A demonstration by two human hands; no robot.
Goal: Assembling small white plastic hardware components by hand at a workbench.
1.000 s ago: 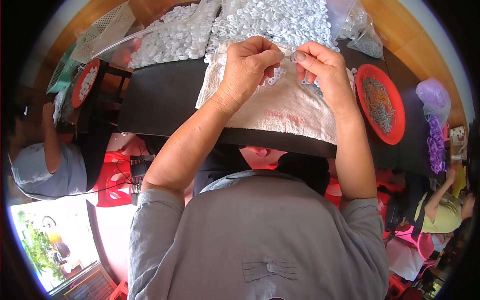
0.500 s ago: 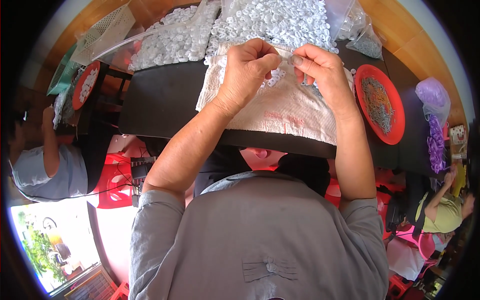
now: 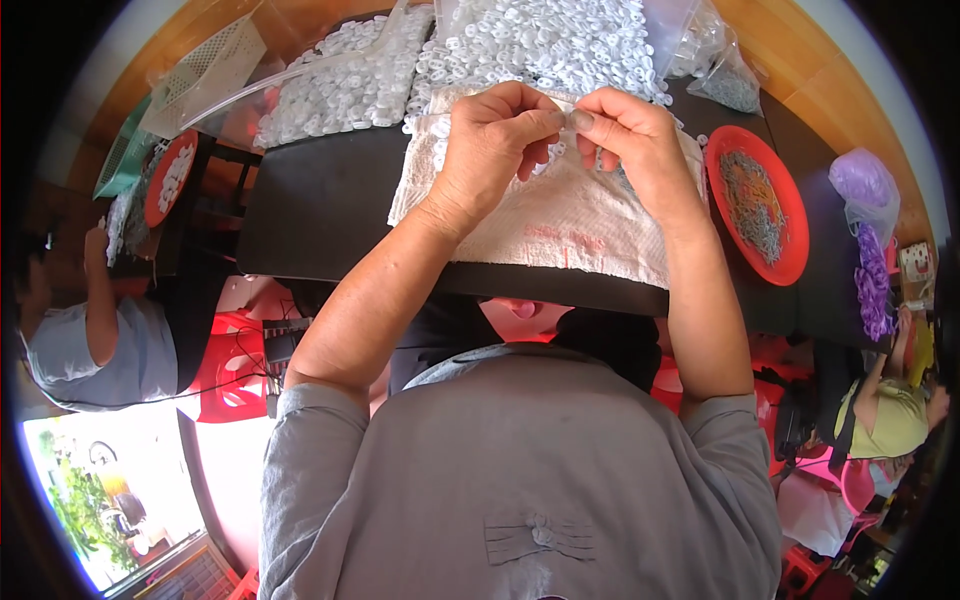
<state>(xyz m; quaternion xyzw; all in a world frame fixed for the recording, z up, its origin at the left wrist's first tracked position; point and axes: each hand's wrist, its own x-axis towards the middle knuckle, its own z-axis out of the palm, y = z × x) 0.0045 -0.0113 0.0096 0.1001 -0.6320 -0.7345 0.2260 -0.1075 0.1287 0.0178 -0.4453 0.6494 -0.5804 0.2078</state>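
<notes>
Over a pale towel [image 3: 560,240] on the dark table, my left hand [image 3: 485,150] and my right hand [image 3: 645,150] meet at their fingertips. Both are closed in a pinch, thumb against forefinger. Whatever sits between the tips is too small and covered to make out. Small white plastic ring-like pieces [image 3: 440,148] lie on the towel, partly hidden behind my left hand. Beyond it spreads a big heap of similar white pieces [image 3: 550,45]. Right of my right hand, a red plate [image 3: 783,268] holds thin grey metal bits [image 3: 755,205] and some orange ones.
Another heap of white pieces [image 3: 340,85] lies at the back left. Clear bags [image 3: 730,85] stand at the back right, near a purple bag [image 3: 865,180]. At far left a person [image 3: 100,345] sits by another red plate [image 3: 160,205]; another person [image 3: 885,420] is at far right.
My right hand has moved slightly left, so its fingertips now meet those of my left hand, closing the small gap between them. The left hand has barely shifted.
</notes>
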